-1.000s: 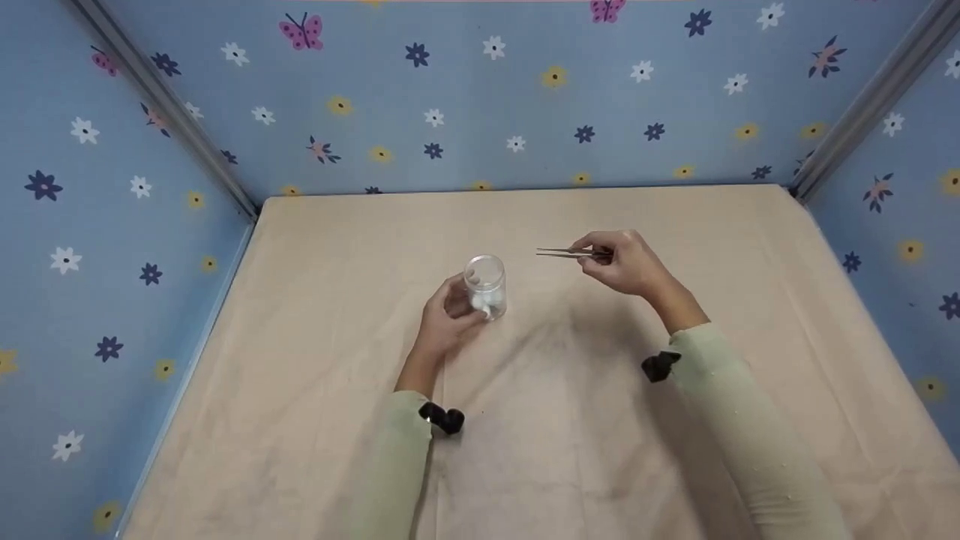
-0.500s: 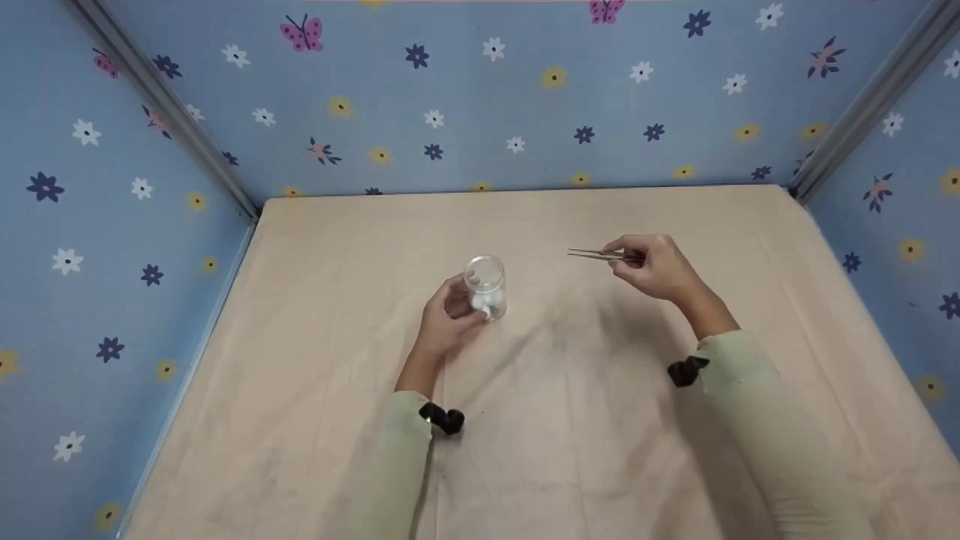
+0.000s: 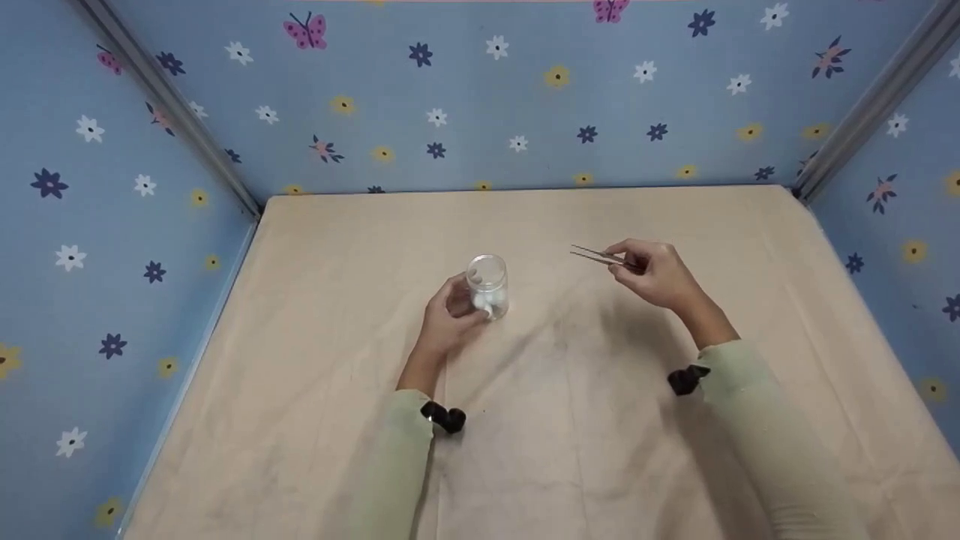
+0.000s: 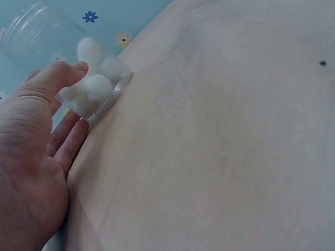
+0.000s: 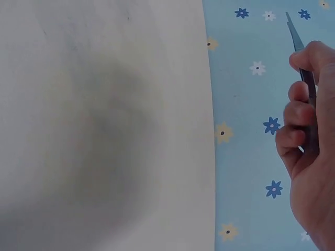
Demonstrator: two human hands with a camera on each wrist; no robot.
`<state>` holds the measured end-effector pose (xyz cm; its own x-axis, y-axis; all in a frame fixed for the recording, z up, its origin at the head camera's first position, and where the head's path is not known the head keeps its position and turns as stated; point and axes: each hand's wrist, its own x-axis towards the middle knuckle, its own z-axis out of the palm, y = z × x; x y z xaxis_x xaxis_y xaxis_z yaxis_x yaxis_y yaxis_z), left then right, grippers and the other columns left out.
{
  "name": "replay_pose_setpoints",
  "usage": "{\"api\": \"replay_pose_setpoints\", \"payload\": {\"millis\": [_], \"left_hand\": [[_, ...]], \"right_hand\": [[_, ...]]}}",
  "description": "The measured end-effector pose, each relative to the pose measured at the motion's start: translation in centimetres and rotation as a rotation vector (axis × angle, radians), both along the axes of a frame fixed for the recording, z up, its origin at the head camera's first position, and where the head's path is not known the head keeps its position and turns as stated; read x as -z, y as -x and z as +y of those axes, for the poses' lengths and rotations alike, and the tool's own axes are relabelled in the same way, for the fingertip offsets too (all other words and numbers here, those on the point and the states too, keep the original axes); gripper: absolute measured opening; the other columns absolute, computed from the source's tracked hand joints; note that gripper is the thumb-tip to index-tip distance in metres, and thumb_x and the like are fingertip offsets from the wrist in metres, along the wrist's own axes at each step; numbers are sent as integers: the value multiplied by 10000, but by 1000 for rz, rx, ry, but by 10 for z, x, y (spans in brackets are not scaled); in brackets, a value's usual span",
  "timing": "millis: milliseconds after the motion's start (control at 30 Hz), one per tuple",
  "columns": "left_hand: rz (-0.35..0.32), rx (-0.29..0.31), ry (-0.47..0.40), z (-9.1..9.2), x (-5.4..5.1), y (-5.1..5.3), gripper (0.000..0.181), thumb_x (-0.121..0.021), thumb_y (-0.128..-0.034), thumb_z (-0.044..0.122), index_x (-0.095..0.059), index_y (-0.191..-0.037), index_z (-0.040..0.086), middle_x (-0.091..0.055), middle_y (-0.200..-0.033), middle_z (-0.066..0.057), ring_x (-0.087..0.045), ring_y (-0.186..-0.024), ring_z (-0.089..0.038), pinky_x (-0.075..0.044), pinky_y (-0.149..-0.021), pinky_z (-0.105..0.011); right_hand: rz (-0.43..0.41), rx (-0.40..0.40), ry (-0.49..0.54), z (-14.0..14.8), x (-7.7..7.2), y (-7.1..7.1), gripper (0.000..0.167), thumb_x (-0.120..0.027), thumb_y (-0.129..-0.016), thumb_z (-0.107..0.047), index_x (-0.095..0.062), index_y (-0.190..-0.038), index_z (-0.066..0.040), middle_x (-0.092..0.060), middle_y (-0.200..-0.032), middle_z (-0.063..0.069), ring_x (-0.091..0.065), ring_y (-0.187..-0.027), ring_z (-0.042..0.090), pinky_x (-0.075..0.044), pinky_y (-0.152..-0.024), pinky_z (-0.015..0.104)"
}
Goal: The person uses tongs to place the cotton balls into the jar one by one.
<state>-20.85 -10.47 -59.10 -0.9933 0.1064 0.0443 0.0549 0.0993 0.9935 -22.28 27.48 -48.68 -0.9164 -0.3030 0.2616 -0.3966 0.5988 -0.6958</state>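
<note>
A clear jar [image 3: 488,274] without a lid stands upright on the cloth-covered table. Several white cotton balls [image 4: 98,88] lie at its bottom. My left hand [image 3: 444,322] holds the jar from the left, thumb in front and fingers around behind it. To the right of the jar, above the table, my right hand [image 3: 654,276] grips metal tweezers [image 3: 596,256] with its fingers curled round them. The tweezers' tips point left toward the jar, stand slightly apart and have nothing between them. In the right wrist view the tweezers [image 5: 296,39] show dark handles.
A beige cloth [image 3: 525,420] with creases covers the table. Blue flowered panels [image 3: 480,90] rise behind it and at both sides, joined by grey metal posts [image 3: 176,105]. Each sleeve carries a small black wrist camera [image 3: 444,417].
My right hand has moved right, away from the jar, with the tweezers, then a little toward me. The tweezers' tips have spread wider. The left hand and jar stay in place.
</note>
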Motion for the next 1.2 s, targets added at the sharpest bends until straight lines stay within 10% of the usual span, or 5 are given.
{"api": "replay_pose_setpoints", "payload": {"millis": [567, 1200], "left_hand": [[12, 20, -31, 0, 3, 0, 736, -840, -931, -100, -534, -1598, -42, -659, -1498, -297, -696, -1409, -449, -631, -1207, -393], [1, 12, -9, -1, 2, 0, 724, -841, -933, -92, -546, -1591, -23, -660, -1504, -298, -687, -1421, -466, -613, -1236, -467]], "right_hand": [[-112, 24, 88, -8, 2, -3, 158, -710, -1061, -23, -668, -1202, 34, -787, -1088, 243, -708, -873, 14, -598, -748, 65], [-142, 81, 171, -12, 9, -6, 259, -784, -1043, -53, -665, -1247, 55, -673, -946, 116, -661, -757, 20, -655, -633, 139]]}}
